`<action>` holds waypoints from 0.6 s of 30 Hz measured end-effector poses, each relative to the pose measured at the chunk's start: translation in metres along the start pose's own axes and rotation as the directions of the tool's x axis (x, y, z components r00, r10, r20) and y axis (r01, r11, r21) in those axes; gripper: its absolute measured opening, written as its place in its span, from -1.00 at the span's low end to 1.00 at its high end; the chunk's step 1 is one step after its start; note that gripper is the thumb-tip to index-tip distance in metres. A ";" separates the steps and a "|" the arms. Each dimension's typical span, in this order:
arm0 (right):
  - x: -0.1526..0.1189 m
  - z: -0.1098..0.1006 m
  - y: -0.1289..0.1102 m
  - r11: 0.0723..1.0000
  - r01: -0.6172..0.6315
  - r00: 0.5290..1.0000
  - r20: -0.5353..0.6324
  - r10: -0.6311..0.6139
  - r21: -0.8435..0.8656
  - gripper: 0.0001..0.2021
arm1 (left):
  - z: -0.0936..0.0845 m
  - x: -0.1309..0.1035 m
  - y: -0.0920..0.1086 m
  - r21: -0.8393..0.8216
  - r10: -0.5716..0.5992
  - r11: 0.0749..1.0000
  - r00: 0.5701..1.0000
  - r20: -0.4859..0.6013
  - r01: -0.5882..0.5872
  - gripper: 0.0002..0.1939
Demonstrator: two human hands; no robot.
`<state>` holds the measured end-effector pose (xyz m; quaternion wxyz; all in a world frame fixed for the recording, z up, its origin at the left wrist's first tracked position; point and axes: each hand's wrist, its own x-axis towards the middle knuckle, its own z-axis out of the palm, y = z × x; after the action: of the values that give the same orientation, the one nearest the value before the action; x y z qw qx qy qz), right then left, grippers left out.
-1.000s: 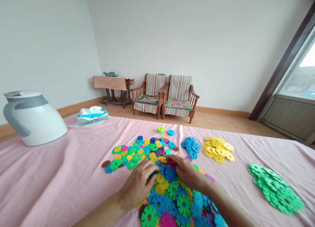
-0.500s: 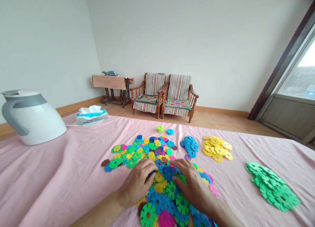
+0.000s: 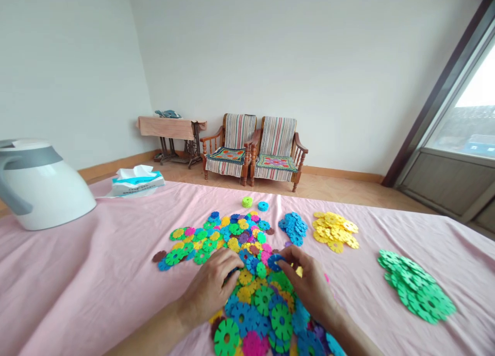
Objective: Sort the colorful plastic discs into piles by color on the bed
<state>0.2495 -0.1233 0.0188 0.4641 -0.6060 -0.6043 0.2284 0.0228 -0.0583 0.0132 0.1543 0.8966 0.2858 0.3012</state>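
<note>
Between the thumb and fingers of my right hand (image 3: 307,276) is a dark blue notched plastic disc (image 3: 275,263), raised a little over the mixed pile. My left hand (image 3: 216,278) rests at the pile's left side with its fingers curled together; whatever they hold, if anything, is hidden. Under and between both hands spread the mixed notched discs (image 3: 263,300) in green, blue, yellow, pink, purple and brown. Beyond my right hand lie a heap of blue discs (image 3: 294,227) and a heap of yellow discs (image 3: 334,231). Farther right is a long heap of green discs (image 3: 415,286).
A lime-green stack (image 3: 247,202) and a light blue stack (image 3: 263,206) of small discs stand at the back. On the left are a white kettle (image 3: 54,191) and a tissue box (image 3: 138,181). A pink cloth (image 3: 127,273) covers the table. Two wooden chairs (image 3: 277,150) stand beyond.
My right hand has taken up the dark blue disc from the pile, its thumb and fingers closing on it. My left hand stays near its place. The view has shifted slightly right.
</note>
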 end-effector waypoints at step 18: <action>0.022 -0.059 0.084 0.968 -0.211 0.865 -0.436 0.251 0.138 -0.67 | 0.000 0.000 0.000 0.008 0.003 1.000 1.000 -0.009 -0.003 -0.81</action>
<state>0.3461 -0.1063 -0.0181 0.5858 -0.6899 -0.3934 0.1616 0.0228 -0.0580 0.0129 0.1490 0.8962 0.2863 0.3044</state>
